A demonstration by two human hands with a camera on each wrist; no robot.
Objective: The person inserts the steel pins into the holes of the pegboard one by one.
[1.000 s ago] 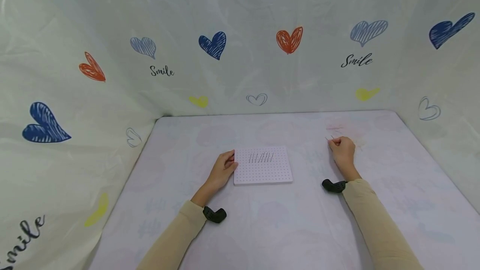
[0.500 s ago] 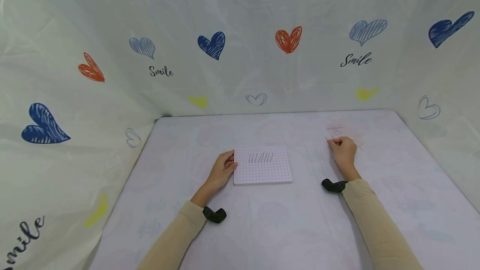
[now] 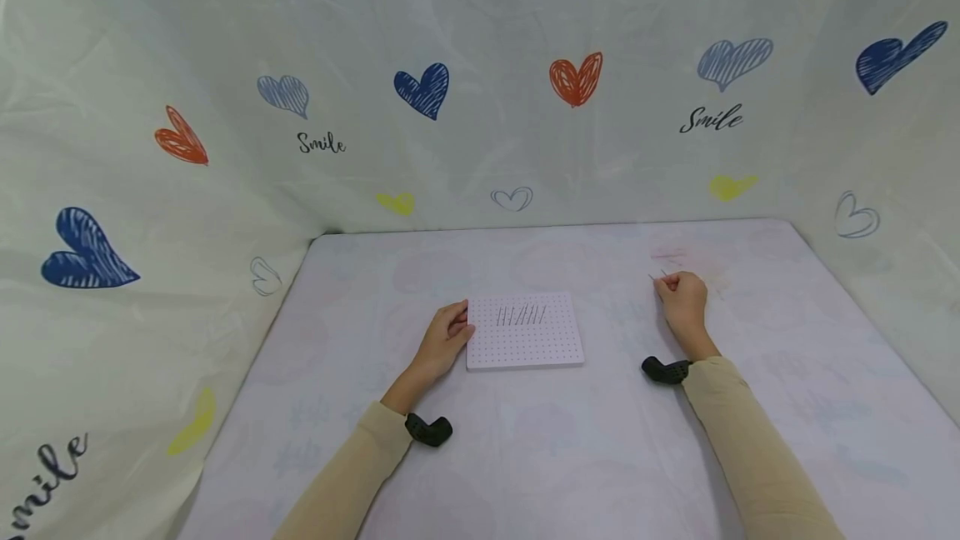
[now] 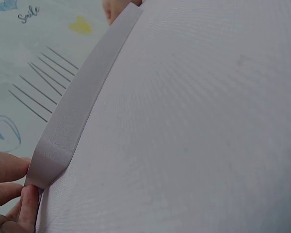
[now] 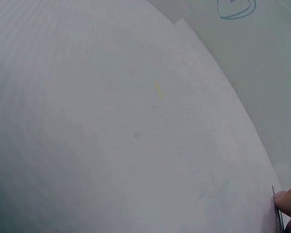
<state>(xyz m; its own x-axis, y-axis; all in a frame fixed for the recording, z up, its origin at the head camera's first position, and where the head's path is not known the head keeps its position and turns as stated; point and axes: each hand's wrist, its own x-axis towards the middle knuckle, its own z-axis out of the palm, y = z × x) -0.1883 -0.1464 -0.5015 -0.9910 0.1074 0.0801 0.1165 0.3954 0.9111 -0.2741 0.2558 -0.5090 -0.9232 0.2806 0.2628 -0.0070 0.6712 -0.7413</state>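
Note:
A white perforated board (image 3: 525,340) lies flat at the table's middle, with several thin dark pins (image 3: 522,315) standing in a row near its far edge. My left hand (image 3: 444,338) grips the board's left edge; in the left wrist view the fingers (image 4: 9,194) curl against the board's side (image 4: 72,121), and the pins (image 4: 41,82) rise beyond it. To the right of the board, my right hand (image 3: 682,298) rests on the table with fingers curled, pinching thin pins (image 3: 660,276) that stick out to its left. A fingertip (image 5: 288,201) and a pin (image 5: 277,213) show in the right wrist view.
The pale patterned table cover (image 3: 570,448) spreads all around. Cloth walls printed with hearts (image 3: 422,90) and "Smile" close in the back, the left and the right. Black wrist mounts (image 3: 429,429) sit on both sleeves.

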